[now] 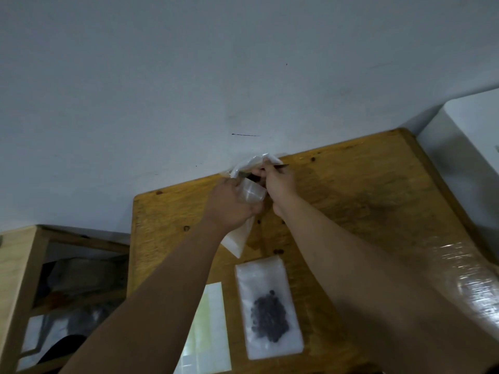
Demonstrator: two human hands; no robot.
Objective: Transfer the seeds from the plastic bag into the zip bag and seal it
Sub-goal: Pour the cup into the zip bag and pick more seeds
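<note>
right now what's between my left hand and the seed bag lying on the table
Head view: only the hanging end of the clear bag the left hand grips, then a sliver of bare table.

Seeds (270, 318) in bag (263, 278) on table (364, 211)

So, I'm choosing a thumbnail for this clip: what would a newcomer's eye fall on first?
The two hands meeting over the far part of the wooden table: the left hand grips a small clear bag, and the right hand pinches a crumpled plastic bag close beside it. Then, nearer the camera, a dark heap of seeds inside a flat bag lying on the table.
</note>
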